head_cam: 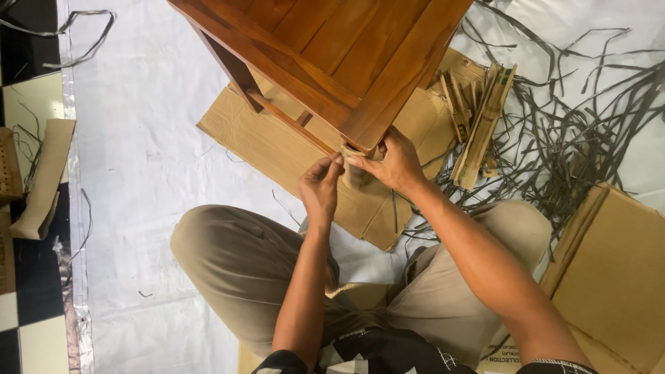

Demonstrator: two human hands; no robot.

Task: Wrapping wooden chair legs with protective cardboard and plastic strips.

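Note:
A brown wooden table (346,48) stands on flat cardboard (270,138) in front of me. Both hands meet at its near corner. My left hand (320,187) pinches a small piece of cardboard wrap (351,154) under the corner with thumb and fingertips. My right hand (391,163) grips the same piece from the right, fingers curled against the corner's underside. What lies behind the hands at the leg is hidden.
A heap of dark plastic straps (582,118) lies at the right. Folded cardboard strips (481,118) rest beside the table. A large cardboard box (613,270) sits at the lower right. White sheeting (145,159) covers the floor; checkered tiles (28,318) show at the left. My bent knees fill the foreground.

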